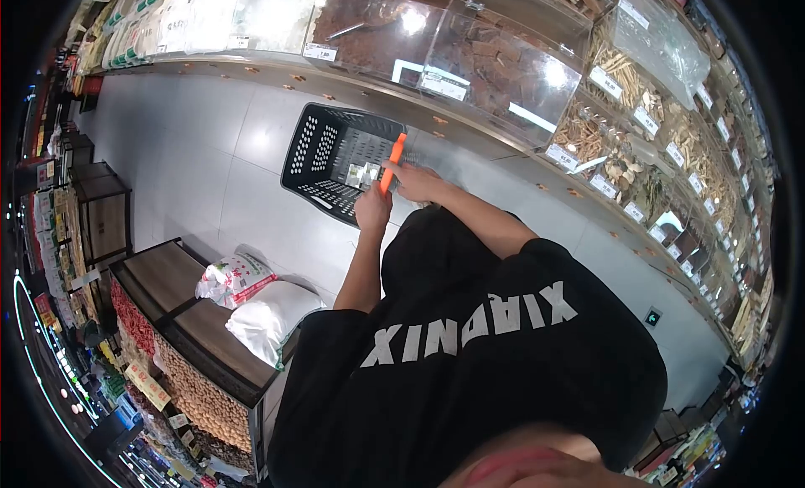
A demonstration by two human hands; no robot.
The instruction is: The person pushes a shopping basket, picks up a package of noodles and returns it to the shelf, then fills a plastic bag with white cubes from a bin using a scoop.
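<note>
A dark grey shopping basket (312,163) with an orange handle (397,149) is in front of my body, in the upper middle of the head view. Both hands are closed around that handle. My left hand (374,206) grips its nearer end, and my right hand (412,181) holds it farther up. Inside the basket, on its perforated bottom, lie a few small pale packages (362,175); their kind is too small to make out. The far end of the handle sticks out past my right hand.
Clear-lidded bins of dried goods (478,56) with price tags line the far and right side. At lower left stands a wooden display stand (180,299) with nuts. White sacks (267,316) lean beside it on the tiled floor (210,136).
</note>
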